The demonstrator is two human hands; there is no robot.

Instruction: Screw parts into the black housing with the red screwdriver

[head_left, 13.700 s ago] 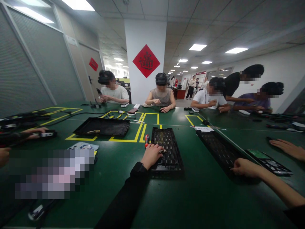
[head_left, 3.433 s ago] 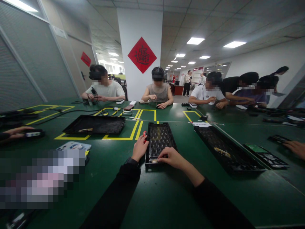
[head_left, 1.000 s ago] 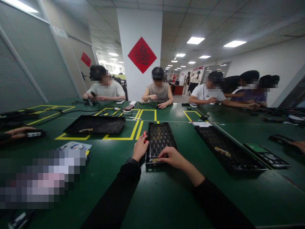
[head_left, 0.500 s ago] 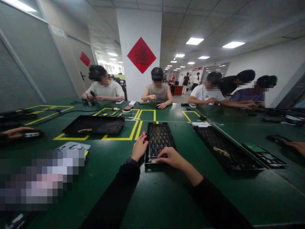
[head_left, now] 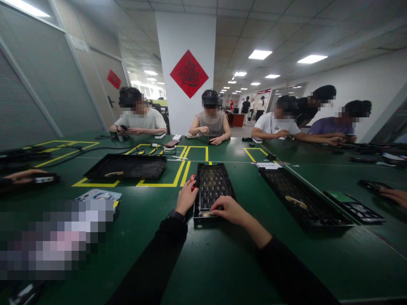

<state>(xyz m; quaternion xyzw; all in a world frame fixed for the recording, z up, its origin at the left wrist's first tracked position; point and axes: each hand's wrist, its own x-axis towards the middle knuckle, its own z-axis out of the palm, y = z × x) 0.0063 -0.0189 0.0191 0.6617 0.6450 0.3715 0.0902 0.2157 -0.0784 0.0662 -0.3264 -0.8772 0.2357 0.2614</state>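
Observation:
In front of me on the green table lies a black tray [head_left: 210, 220], with rows of small pale pieces across its inner floor. My left hand [head_left: 187, 199] is closed at the tray's left side, its fingers round a small red and black object [head_left: 193, 179] whose kind I cannot make out. At the tray's near end, the fingers of my right hand [head_left: 230, 209] are pinched together. Their tips are beside a small pale, yellowish piece [head_left: 206, 214] inside the near edge; whatever they grip is hidden.
Larger black trays lie left [head_left: 143, 167] and right [head_left: 267, 180], each with a yellowish piece inside. A green circuit board [head_left: 338, 196] sits on a dark part at right. Cables and yellow tape mark the table's left. Several people work around the table; co-workers' hands show at both edges.
My hands and the tray stay almost in place. At the far right, the leaning person in black has shifted, and the view has moved very slightly.

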